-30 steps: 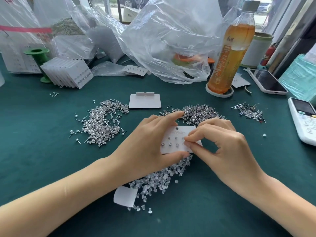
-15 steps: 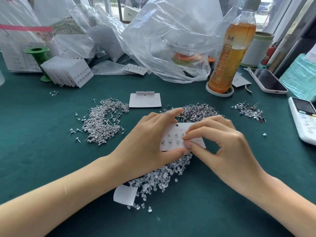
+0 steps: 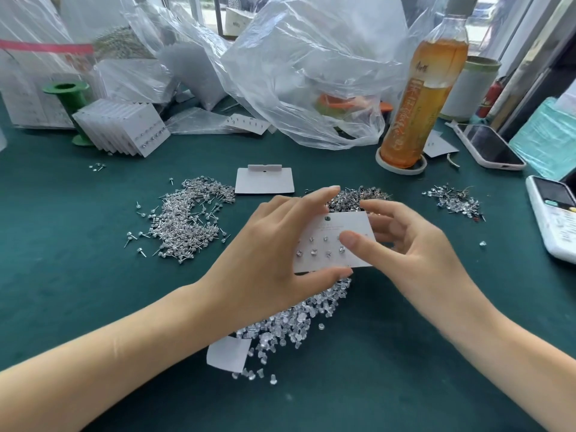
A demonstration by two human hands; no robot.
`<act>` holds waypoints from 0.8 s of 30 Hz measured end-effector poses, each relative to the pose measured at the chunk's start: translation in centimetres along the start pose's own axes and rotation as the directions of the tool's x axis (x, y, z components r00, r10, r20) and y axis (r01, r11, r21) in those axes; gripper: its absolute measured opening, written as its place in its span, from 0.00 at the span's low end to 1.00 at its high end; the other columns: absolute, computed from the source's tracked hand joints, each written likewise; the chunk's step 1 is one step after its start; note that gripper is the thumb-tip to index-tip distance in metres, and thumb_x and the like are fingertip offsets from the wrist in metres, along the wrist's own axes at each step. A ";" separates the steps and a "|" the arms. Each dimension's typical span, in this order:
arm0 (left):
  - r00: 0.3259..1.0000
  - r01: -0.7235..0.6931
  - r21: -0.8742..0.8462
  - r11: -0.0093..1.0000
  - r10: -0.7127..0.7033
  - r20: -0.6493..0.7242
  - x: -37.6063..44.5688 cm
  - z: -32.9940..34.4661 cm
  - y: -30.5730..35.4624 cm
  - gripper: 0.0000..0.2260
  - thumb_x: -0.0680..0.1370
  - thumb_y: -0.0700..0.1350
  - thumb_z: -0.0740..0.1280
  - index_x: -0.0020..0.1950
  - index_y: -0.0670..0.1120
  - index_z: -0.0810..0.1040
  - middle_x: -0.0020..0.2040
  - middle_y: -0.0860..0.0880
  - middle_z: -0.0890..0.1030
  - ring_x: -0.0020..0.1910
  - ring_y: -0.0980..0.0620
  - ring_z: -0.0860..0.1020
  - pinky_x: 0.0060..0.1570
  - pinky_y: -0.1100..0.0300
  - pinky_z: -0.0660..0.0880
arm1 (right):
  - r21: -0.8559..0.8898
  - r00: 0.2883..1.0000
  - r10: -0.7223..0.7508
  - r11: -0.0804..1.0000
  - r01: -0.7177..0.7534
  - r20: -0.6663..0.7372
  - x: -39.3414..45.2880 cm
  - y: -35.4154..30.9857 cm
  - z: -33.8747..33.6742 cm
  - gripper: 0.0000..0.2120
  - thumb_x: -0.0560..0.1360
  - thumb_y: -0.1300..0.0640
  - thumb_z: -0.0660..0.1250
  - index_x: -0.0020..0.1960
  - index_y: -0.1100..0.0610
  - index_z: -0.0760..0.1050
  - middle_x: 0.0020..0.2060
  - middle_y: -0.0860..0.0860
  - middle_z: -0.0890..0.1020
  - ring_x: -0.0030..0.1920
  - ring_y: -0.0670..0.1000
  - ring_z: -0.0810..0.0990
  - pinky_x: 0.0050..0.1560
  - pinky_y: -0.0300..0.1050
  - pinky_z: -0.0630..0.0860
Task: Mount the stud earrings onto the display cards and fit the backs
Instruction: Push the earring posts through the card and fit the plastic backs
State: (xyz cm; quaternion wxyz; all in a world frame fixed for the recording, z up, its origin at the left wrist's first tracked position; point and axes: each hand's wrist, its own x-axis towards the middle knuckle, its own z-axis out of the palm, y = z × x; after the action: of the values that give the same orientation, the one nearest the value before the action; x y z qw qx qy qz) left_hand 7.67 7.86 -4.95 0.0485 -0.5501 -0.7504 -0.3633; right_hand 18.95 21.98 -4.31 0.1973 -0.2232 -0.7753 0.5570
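Observation:
A white display card (image 3: 335, 233) with two rows of stud earrings is held above the table's middle. My left hand (image 3: 274, 247) grips its left edge, thumb under the lower edge and forefinger along the top. My right hand (image 3: 408, 244) holds its right side, thumb pressing on the card's face, fingers behind it. A heap of clear earring backs (image 3: 299, 322) lies below the card. Loose studs lie in a pile (image 3: 184, 219) on the left, another pile (image 3: 355, 198) sits behind the card, and a third small pile (image 3: 455, 201) on the right.
A blank card (image 3: 265, 180) lies beyond my hands; a paper scrap (image 3: 229, 353) lies near the backs. A stack of filled cards (image 3: 124, 127) leans at back left by a green spool (image 3: 67, 95). Plastic bags (image 3: 305, 67), a tea bottle (image 3: 420, 88), a phone (image 3: 489, 148) and a remote (image 3: 554, 216) stand around.
The card has been lifted and turned flatter toward me. My right hand has shifted from pinching at the card's middle to holding its right side with the thumb on top.

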 end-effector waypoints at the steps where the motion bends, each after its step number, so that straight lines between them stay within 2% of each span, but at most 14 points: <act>1: 1.000 -0.005 -0.001 1.000 0.005 -0.001 0.0 0.0 0.0 0.35 0.69 0.58 0.72 0.72 0.48 0.65 0.57 0.54 0.78 0.58 0.55 0.71 0.62 0.60 0.67 | 0.030 0.999 0.028 0.999 -0.029 0.030 0.0 -0.1 0.0 0.34 0.55 0.38 0.72 0.59 0.48 0.75 0.44 0.43 0.85 0.42 0.39 0.82 0.37 0.29 0.73; 4: 1.000 -0.014 0.002 1.000 0.014 -0.007 0.0 0.0 0.0 0.35 0.69 0.58 0.71 0.72 0.47 0.65 0.58 0.54 0.78 0.59 0.56 0.71 0.62 0.60 0.66 | 0.113 0.993 0.067 0.990 -0.078 0.101 -0.2 -0.5 0.2 0.25 0.59 0.46 0.73 0.55 0.51 0.76 0.38 0.46 0.86 0.29 0.38 0.80 0.29 0.25 0.69; 6: 1.000 -0.018 0.010 1.000 0.018 -0.011 -0.1 0.0 0.0 0.34 0.69 0.58 0.70 0.72 0.47 0.66 0.57 0.53 0.78 0.59 0.56 0.70 0.62 0.62 0.66 | 0.152 0.988 0.081 0.983 -0.101 0.132 -0.3 -0.7 0.2 0.21 0.61 0.50 0.74 0.53 0.51 0.77 0.36 0.46 0.86 0.26 0.38 0.78 0.28 0.24 0.68; 10: 1.000 -0.022 0.021 1.000 0.022 -0.013 -0.1 -0.1 0.2 0.34 0.70 0.59 0.69 0.72 0.47 0.66 0.57 0.53 0.78 0.59 0.56 0.70 0.61 0.62 0.66 | 0.197 0.981 0.099 0.972 -0.131 0.166 -0.2 -0.7 0.0 0.20 0.61 0.52 0.74 0.53 0.53 0.79 0.38 0.49 0.86 0.27 0.40 0.78 0.26 0.25 0.68; 17: 0.999 -0.031 0.038 0.999 0.032 -0.019 0.0 -0.2 0.3 0.34 0.70 0.59 0.69 0.72 0.46 0.66 0.58 0.52 0.78 0.59 0.55 0.70 0.60 0.60 0.66 | 0.178 0.969 0.113 0.972 -0.154 0.221 -0.2 -0.5 0.1 0.19 0.58 0.44 0.75 0.48 0.48 0.83 0.39 0.55 0.86 0.32 0.47 0.77 0.25 0.31 0.66; 24: 0.998 -0.052 0.072 0.996 0.054 -0.035 0.0 0.0 0.3 0.33 0.71 0.59 0.68 0.71 0.45 0.67 0.58 0.52 0.78 0.58 0.55 0.70 0.60 0.59 0.67 | 0.231 0.964 0.119 0.957 -0.175 0.240 -0.1 -0.3 0.3 0.20 0.57 0.49 0.76 0.47 0.54 0.82 0.36 0.55 0.85 0.31 0.47 0.79 0.22 0.32 0.64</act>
State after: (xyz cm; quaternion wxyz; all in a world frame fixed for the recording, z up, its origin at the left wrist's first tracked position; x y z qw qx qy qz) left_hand 7.91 7.88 -4.78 0.0913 -0.5610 -0.7469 -0.3450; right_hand 18.82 21.64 -4.17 0.0932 -0.1899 -0.6970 0.6851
